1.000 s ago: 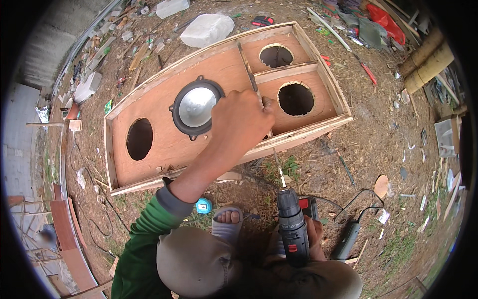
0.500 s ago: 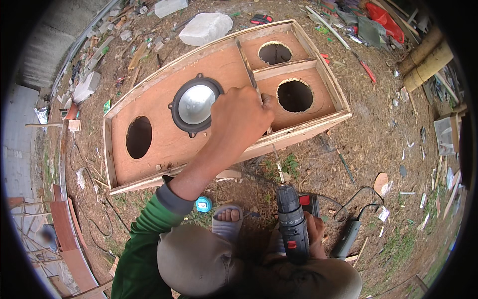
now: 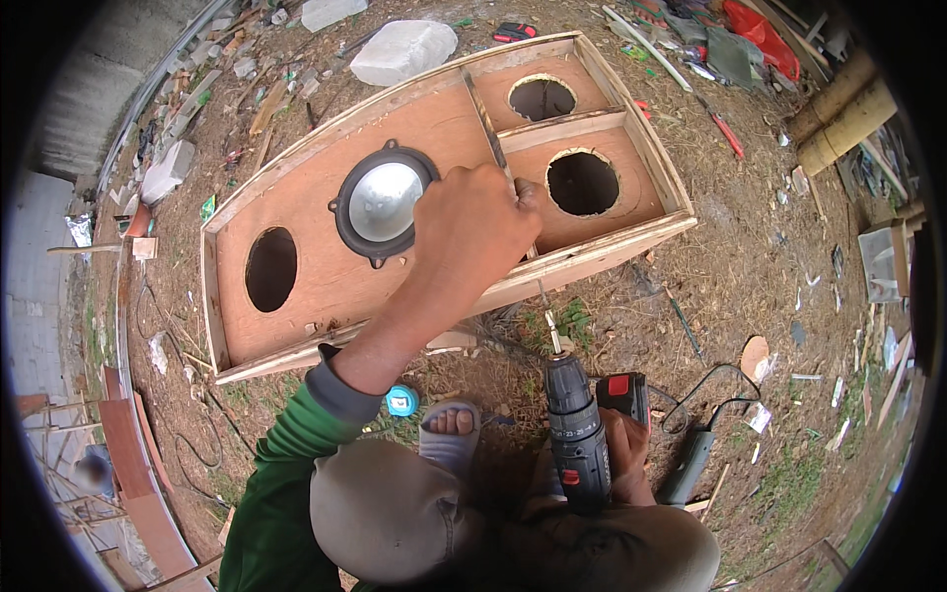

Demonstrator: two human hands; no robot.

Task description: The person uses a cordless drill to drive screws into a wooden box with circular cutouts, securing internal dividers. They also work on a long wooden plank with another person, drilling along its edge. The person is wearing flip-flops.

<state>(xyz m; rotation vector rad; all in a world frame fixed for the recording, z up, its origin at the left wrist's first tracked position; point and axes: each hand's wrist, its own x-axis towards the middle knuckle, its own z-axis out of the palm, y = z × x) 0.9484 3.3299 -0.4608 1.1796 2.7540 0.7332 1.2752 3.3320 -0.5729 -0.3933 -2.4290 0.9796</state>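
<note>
Brown, straw-littered earth (image 3: 725, 281) fills most of the frame, with a grey concrete wall (image 3: 109, 94) at the upper left and thick tan bamboo posts (image 3: 846, 126) at the upper right. Across the upper middle lies a shallow, open-faced plywood box (image 3: 612, 259), tilted so that its right end sits higher in the frame. On its reddish-brown panel, a round black-rimmed speaker with a silver cone (image 3: 383, 202) sits near the centre; an oval cut-out (image 3: 270, 269) shows to its left and two round cut-outs (image 3: 582, 182) in the compartments to its right.

From the lower left, an arm in a dark green sleeve (image 3: 301, 483) reaches over the box. The left hand (image 3: 478, 225) is clenched, its grip closed around the thin wooden divider (image 3: 483, 116) beside the speaker, near the divider's lower end.

Right of centre at the bottom, the right hand (image 3: 626, 449) has its grip wrapped about the handle of a black-and-grey cordless drill (image 3: 577, 434). The drill points upward in the frame; its slender bit (image 3: 546, 301) ends at the box's lower wall, and whether it touches cannot be told.

Near the person's grey sandal (image 3: 451, 439) lies a small round blue object (image 3: 401, 401). A dark grey corded power tool (image 3: 688, 469) rests right of the drill, and a whitish block (image 3: 404, 52) lies above the box.
</note>
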